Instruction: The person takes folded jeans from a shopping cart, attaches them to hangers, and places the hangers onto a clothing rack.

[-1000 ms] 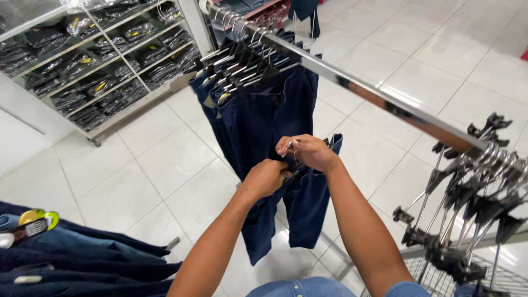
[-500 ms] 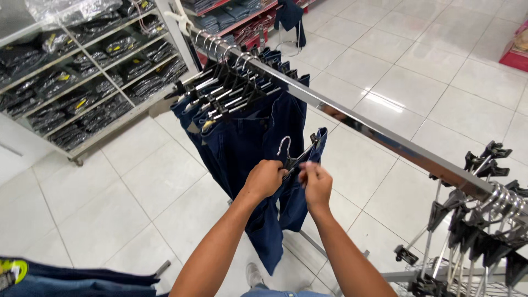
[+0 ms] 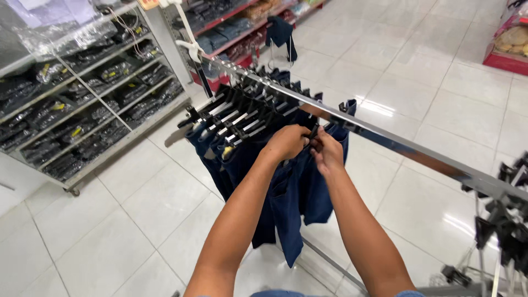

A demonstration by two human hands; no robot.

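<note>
Item: black clip hanger [image 3: 314,133], carrying a pair of dark blue jeans [image 3: 297,192]. Location: at the chrome rail [image 3: 407,148] of a clothes rack, just below the bar, at the near end of a row of hung jeans [image 3: 231,148]. The hanger is mostly covered by the two hands; only a short dark piece shows between them. Whether its hook sits on the rail cannot be told.

Left hand [image 3: 287,142]: fingers curled in, closed around the hanger's left part, knuckles up.

Right hand [image 3: 328,151]: fingers bent and pinched on the hanger's right part, thumb side toward the left hand. The two hands touch or nearly touch.

Jeans: dark indigo denim, hanging straight down from the hands, legs loose, hem above the floor, a waistband corner sticking up by the rail to the right of the hands.

Surroundings: row of black hangers with pale size bars, packed close along the rail to the left. Bunch of empty black clip hangers [image 3: 506,231] at the right end. Wire shelf unit [image 3: 82,121] with bagged dark garments, well apart at left. White tiled floor [image 3: 429,71].
</note>
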